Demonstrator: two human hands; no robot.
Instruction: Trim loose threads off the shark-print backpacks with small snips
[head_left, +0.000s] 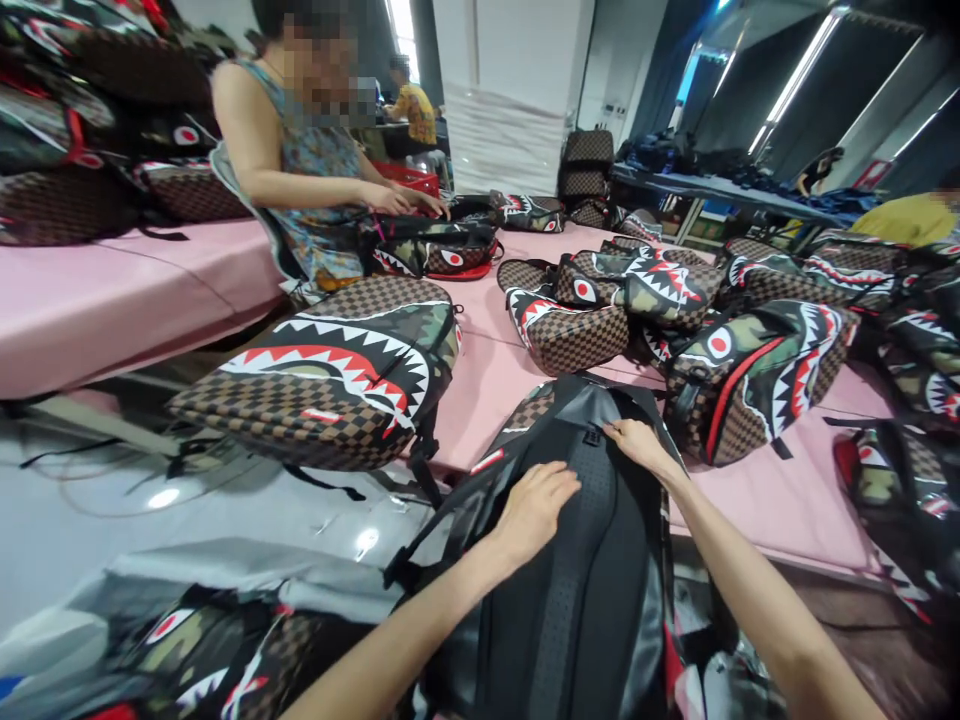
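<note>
A black backpack [570, 560] lies in front of me with its padded back panel and shoulder straps facing up, its far end resting on the pink table. My left hand [536, 510] is laid flat on the left side of the panel, fingers stretched out. Near a small black buckle [592, 437], my right hand [637, 445] pinches the strap at the far end; its fingertips partly hide what they grip. Just left of it, a brown checked backpack [337, 370] with a printed shark mouth rests on the table.
More shark-print backpacks [757, 380] crowd the pink table [480, 390] to the right. Across it, a seated person [300, 170] handles another backpack [442, 250]. A bag pile [112, 130] stands on the left table, and another backpack [210, 650] lies low at lower left.
</note>
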